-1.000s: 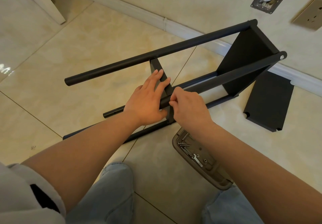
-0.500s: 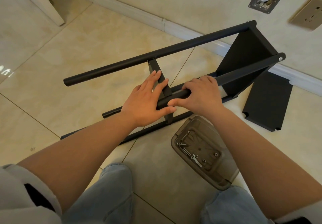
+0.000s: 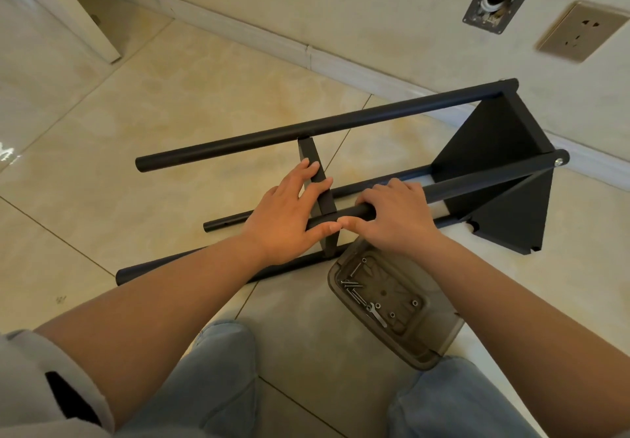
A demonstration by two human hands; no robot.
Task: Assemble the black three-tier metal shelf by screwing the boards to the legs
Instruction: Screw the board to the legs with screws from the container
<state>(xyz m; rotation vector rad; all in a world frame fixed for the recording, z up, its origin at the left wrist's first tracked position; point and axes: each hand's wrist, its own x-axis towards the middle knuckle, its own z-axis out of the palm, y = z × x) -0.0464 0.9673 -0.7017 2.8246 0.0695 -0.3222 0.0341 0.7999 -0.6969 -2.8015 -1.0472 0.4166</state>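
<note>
Nearest the camera, two knees in light jeans (image 3: 211, 383) are seen, with both bare forearms stretched forward over them. Just under the right wrist a brown plastic tray (image 3: 426, 352) lies on the tiled floor (image 3: 143, 103), with screws (image 3: 351, 287) and a small wrench (image 3: 376, 314) held in it. The right hand (image 3: 397, 217) is curled over the near upper leg (image 3: 477, 178) of the black shelf frame, which is grasped from above, thumb underneath. The left hand (image 3: 289, 210) is laid beside it with fingers straight and spread, pressed flat against the middle board (image 3: 315, 178), its thumb tip touching the right thumb. The frame is lain on its side across the floor, with the legs running from left of the hands to far right of them. Beyond the right hand an end board (image 3: 491, 144) is fixed between the legs, and a loose board (image 3: 514, 222) is leaned just past it. Farther off, a white skirting (image 3: 341, 62) and a wall with a socket (image 3: 579, 31) are seen.
</note>
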